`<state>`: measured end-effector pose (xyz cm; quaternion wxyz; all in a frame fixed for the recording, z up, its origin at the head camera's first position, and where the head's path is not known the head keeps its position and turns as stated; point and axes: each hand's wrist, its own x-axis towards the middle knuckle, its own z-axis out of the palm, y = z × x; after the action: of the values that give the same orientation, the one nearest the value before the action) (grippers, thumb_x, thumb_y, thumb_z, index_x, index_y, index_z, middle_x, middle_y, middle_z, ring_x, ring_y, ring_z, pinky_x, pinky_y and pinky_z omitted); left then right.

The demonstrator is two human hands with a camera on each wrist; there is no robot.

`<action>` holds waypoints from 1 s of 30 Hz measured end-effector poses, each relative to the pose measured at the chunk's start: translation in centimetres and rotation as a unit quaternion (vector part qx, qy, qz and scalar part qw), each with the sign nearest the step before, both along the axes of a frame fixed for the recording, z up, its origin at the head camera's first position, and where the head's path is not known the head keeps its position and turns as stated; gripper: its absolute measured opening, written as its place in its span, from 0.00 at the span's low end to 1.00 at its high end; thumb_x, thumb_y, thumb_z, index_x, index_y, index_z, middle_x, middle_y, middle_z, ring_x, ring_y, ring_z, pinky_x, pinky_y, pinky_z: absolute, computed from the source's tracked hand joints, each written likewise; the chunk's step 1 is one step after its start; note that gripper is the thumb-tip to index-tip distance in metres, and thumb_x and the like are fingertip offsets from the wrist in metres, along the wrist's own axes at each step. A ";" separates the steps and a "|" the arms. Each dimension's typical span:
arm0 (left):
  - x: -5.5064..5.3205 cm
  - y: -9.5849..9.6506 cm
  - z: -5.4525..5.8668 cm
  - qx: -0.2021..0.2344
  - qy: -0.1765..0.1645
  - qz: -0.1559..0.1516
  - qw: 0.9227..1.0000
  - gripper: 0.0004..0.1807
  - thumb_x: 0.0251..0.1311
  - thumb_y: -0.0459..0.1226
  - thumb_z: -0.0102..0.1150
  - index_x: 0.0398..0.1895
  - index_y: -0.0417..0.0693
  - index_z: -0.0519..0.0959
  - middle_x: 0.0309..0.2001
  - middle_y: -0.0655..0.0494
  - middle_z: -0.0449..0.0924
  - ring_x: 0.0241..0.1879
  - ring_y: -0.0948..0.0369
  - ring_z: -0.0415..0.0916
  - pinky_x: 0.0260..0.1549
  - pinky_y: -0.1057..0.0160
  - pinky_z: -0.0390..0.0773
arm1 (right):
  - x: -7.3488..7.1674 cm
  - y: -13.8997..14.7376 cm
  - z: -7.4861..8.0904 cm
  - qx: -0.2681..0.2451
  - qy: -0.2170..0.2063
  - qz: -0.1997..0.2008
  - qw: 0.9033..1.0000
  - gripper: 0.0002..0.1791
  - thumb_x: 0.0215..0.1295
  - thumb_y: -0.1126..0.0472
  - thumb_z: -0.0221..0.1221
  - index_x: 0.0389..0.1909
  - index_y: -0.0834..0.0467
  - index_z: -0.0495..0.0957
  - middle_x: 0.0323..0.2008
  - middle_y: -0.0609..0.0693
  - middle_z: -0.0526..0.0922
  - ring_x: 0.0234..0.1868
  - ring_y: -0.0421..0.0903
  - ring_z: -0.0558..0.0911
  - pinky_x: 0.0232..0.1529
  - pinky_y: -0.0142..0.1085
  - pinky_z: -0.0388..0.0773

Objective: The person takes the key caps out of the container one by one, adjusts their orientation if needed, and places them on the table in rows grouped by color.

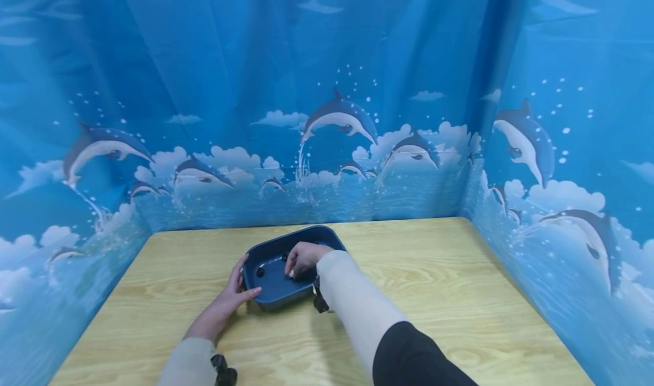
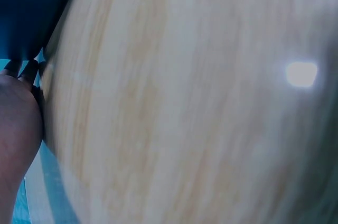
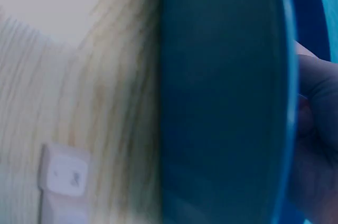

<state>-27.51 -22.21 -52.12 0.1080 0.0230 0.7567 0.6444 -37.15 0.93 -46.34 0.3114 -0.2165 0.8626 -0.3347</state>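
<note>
A dark blue rectangular basin [image 1: 278,302] sits at an angle on the table, with a few small black pieces [image 1: 260,272] on its floor. My left hand [image 1: 236,292] holds its left corner, fingers along the outer side and thumb at the near rim. Reaching in over the near right side, my right hand [image 1: 305,256] pinches a small white piece [image 1: 292,273] low in the basin; its kind cannot be told. In the right wrist view the basin's wall [image 3: 227,97] hides part of that hand. Only the palm side of the left hand [image 2: 18,113] shows in the left wrist view.
White keycaps [image 3: 67,176] lie on the table beside the basin in the right wrist view. The wood-grain table [image 1: 434,284] extends on both sides. Behind it and to its sides hangs a blue dolphin-print curtain [image 1: 245,91].
</note>
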 end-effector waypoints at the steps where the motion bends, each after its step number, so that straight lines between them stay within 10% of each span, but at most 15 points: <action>1: 0.0 0.0 0.0 0.001 0.000 0.000 1.000 0.54 0.61 0.34 0.63 0.79 0.63 0.35 0.75 0.33 0.27 0.73 0.37 0.26 0.66 0.34 0.31 | 0.0 0.2 0.3 -0.005 -0.001 0.000 1.000 0.06 0.60 0.71 0.64 0.35 0.59 0.86 0.34 0.45 0.85 0.37 0.39 0.82 0.38 0.32 0.79; 12: 0.2 -0.1 0.2 -0.002 0.000 -0.003 1.000 0.55 0.61 0.33 0.63 0.78 0.63 0.34 0.75 0.34 0.29 0.73 0.38 0.26 0.67 0.36 0.30 | -0.3 2.2 1.8 -0.107 -0.077 -0.008 0.991 0.09 0.63 0.76 0.59 0.41 0.67 0.83 0.39 0.55 0.85 0.36 0.47 0.86 0.40 0.38 0.83; 30: 0.2 0.2 0.5 -0.011 -0.027 -0.001 1.000 0.55 0.62 0.36 0.63 0.78 0.67 0.32 0.75 0.35 0.25 0.73 0.38 0.24 0.64 0.33 0.28 | 1.2 7.2 3.1 -0.161 -0.050 -0.029 0.985 0.14 0.72 0.72 0.48 0.51 0.68 0.79 0.51 0.57 0.80 0.42 0.52 0.85 0.54 0.54 0.75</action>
<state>-27.31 -22.05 -51.58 0.1295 0.0050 0.7603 0.6365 -35.96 8.17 -43.23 0.3050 -0.2220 0.7867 -0.4887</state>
